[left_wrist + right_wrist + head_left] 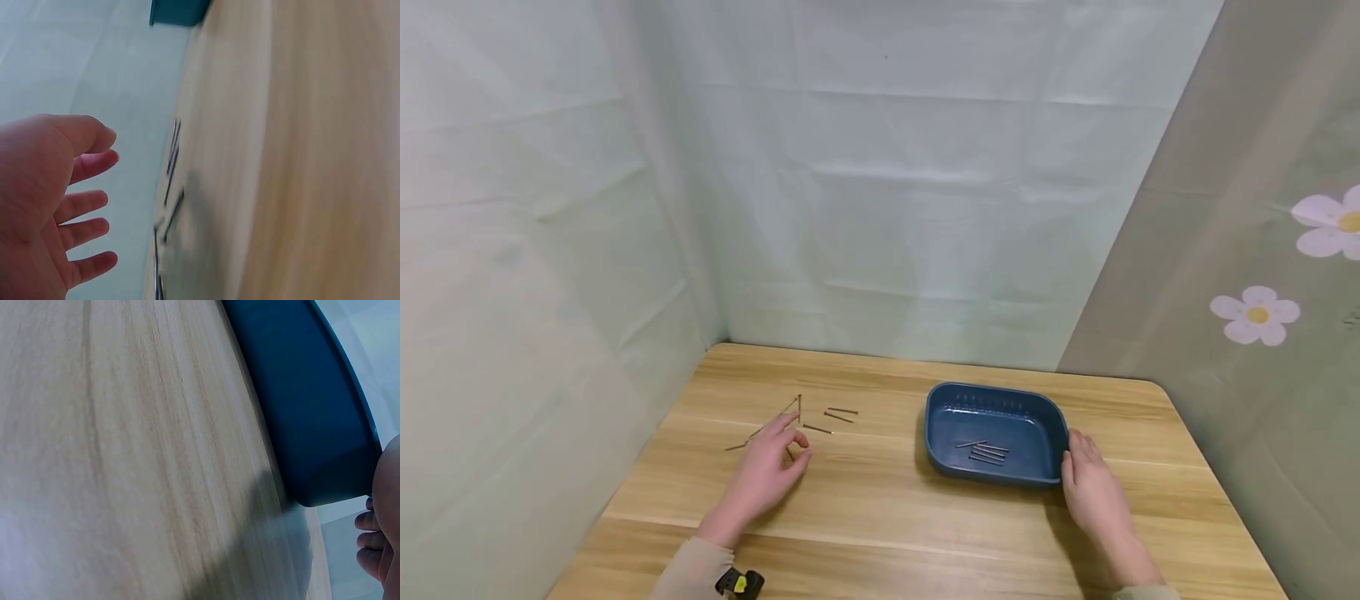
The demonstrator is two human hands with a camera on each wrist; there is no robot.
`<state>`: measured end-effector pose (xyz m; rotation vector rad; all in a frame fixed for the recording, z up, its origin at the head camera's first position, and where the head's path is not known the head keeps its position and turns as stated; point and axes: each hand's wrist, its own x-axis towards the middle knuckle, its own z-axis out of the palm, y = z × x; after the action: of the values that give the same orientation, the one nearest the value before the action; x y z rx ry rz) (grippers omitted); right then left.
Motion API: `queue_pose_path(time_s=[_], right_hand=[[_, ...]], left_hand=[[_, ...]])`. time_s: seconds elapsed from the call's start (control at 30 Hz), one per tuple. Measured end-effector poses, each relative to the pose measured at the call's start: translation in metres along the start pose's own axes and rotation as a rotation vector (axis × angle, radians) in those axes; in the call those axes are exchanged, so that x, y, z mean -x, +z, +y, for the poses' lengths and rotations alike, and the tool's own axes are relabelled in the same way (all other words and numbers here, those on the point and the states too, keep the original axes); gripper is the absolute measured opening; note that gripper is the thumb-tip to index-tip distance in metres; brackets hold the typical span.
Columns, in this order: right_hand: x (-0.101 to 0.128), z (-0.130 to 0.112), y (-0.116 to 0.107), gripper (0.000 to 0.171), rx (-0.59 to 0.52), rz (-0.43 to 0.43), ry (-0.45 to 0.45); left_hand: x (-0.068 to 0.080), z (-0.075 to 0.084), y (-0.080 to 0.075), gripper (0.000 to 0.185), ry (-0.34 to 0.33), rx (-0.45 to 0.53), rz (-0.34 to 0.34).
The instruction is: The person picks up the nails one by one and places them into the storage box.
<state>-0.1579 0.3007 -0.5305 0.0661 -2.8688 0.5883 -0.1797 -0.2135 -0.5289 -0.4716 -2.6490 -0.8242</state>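
Left hand (765,477) fingers spread loose over thin metal nails (817,419) left of tray (996,398); right hand (1093,490) fingers straight against rounded blue plastic tray; wood-grain worktop (880,517).

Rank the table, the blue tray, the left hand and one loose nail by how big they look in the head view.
1. table
2. tray
3. left hand, though it is nearer the camera than the tray, so the gap is unsure
4. nail
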Motion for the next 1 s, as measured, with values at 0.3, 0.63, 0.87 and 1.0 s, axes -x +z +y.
queue_pose_path(time_s=[0.3, 0.63, 0.87, 1.0], right_hand=[[0.001, 0.000, 0.002, 0.049, -0.023, 0.018, 0.000], [-0.002, 0.000, -0.001, 0.050, -0.013, -0.001, 0.001], [-0.003, 0.002, -0.001, 0.051, -0.015, -0.010, 0.008], [-0.001, 0.002, 0.001, 0.050, -0.016, -0.006, 0.000]], left_hand=[[0.021, -0.040, -0.032, 0.017, -0.055, -0.113, 0.035], [0.026, -0.053, -0.050, 0.012, -0.178, -0.211, -0.024], [0.025, -0.056, -0.050, 0.014, -0.226, -0.225, -0.070], [0.027, -0.057, -0.049, 0.014, -0.256, -0.236, -0.096]])
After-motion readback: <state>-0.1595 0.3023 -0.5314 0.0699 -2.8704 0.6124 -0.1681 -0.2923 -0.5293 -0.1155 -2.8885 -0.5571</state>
